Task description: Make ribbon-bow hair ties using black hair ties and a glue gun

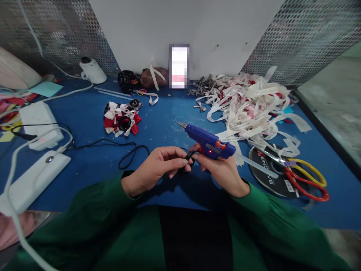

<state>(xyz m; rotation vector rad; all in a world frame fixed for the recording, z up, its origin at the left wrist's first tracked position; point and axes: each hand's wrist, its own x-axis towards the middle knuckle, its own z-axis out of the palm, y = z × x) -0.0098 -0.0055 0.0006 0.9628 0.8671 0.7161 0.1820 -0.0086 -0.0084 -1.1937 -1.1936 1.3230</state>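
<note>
A blue hot glue gun [211,143] lies in my right hand [225,171], its nozzle pointing up and left and its small red light lit. A clear glue stick [258,165] sticks out of its back end. Pinched between the thumb and fingers of my left hand [159,165] is a black hair tie [189,158]. The right fingertips also touch the black hair tie while the palm keeps the glue gun. To the left sits a small pile of red, white and black ribbon bows [121,119].
A heap of ribbon scraps [251,101] covers the back right. Scissors [304,175] with red and yellow handles lie on a black ribbon reel [267,177]. A white power bank [36,180], a power strip [42,126] and cables fill the left. A phone [179,67] stands at the back.
</note>
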